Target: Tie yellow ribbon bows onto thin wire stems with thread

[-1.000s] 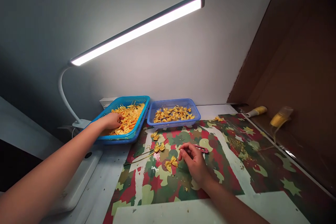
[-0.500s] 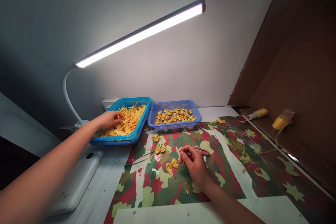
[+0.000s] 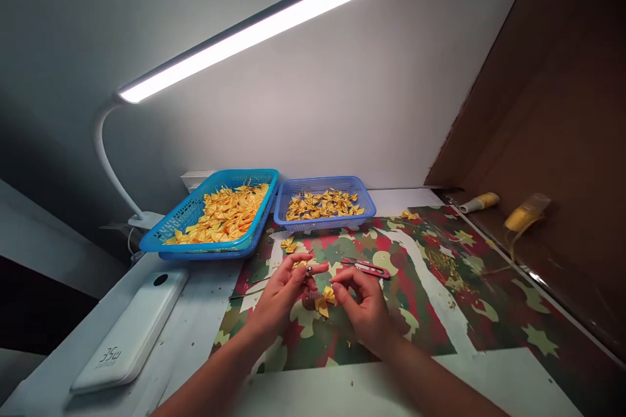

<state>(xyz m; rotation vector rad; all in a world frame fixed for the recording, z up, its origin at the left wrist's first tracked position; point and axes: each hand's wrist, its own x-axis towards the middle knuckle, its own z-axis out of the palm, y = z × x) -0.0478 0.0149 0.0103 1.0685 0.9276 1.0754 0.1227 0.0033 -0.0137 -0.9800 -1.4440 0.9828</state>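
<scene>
My left hand (image 3: 281, 296) is over the mat, its index finger stretched right and its thumb bent in. A tiny dark, shiny thing (image 3: 309, 270) shows by its thumb tip; I cannot make out its kind. My right hand (image 3: 364, 306) is closed, thumb and index finger pinched at the edge of a yellow ribbon bow (image 3: 325, 301). Another yellow bow (image 3: 288, 245) lies on the mat beyond my left hand. Thin sticks (image 3: 247, 294) lie to its left, partly covered. Pink-handled thread snips (image 3: 366, 267) rest just beyond my right hand.
A teal basket (image 3: 147, 241) of yellow bows stands at the back left, beside a purple-blue basket (image 3: 323, 224) of golden bows. A white power bank (image 3: 130, 332) lies left. A lit lamp (image 3: 264, 26) hangs above. Right stands a cardboard panel (image 3: 552, 143); scraps (image 3: 447, 270) lie nearby.
My left hand has left the teal basket and come to the middle, near my right hand. The bow by my right fingertips has shifted slightly. The view has tilted down a little.
</scene>
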